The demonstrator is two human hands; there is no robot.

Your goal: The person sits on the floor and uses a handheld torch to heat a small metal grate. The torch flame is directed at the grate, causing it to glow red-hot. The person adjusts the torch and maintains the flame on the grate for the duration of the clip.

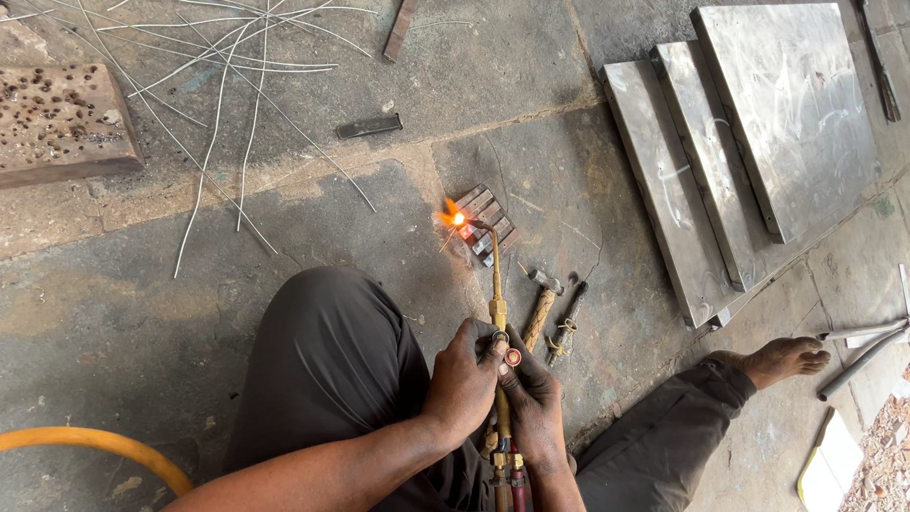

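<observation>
- Head view, far left: yellow hose (pixel 90 444) curls along the lower left edge; drilled wooden block (pixel 59 118) sits upper left, with loose filler rods (pixel 223 104) fanned across the floor beside it.
- Left hand (pixel 464 379), lower centre: fingers curled around the brass torch (pixel 498 356), thumb and forefinger pinching at its valve knob.
- Right hand (pixel 533 408), just beside it: wrapped closed around the torch body below the red knob, steadying it.
- Torch tip is lit; orange flame (pixel 455 218) plays on the left end of a small row of metal strips (pixel 485 224) on the concrete, mid-frame.
- Judgement: flame looks orange and soft (probably fuel-rich), so trim the valve in small turns with the tip held steady on the joint.
- Hammer (pixel 542 303) and a small tool (pixel 567 327) lie right of the torch.
- Steel plates (pixel 749 142) stacked overlapping, upper right; bare foot (pixel 777 358) below them.
</observation>
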